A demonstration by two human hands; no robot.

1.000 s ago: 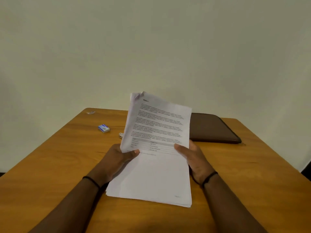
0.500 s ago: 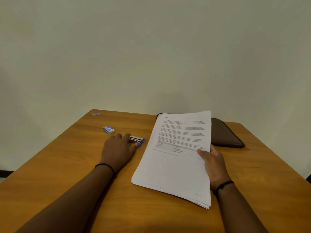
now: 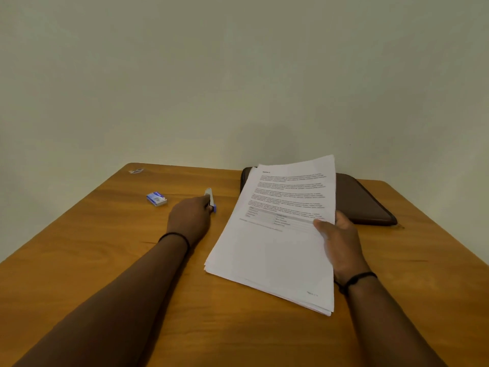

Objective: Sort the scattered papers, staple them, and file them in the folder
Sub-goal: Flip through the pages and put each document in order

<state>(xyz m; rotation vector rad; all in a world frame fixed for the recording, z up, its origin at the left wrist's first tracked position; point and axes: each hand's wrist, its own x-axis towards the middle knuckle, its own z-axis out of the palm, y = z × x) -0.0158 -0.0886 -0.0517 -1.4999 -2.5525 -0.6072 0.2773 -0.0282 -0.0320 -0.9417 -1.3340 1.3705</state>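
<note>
My right hand (image 3: 341,243) grips a stack of white printed papers (image 3: 275,242) by its right edge, thumb on top, and holds it tilted above the wooden table (image 3: 105,247). My left hand (image 3: 189,218) is at the small silver and blue stapler (image 3: 210,198) left of the stack; its fingers curl round the stapler's near end, and the far end points away from me. A dark brown folder (image 3: 362,202) lies closed at the back right, partly hidden behind the papers.
A small blue box of staples (image 3: 156,198) lies at the left of the table. A tiny scrap (image 3: 136,170) sits near the far left corner. A plain wall stands right behind the table's far edge.
My left hand let go of the papers, reached left and took hold of the stapler, which has turned. My right hand alone now holds the stack, lowered and shifted right.
</note>
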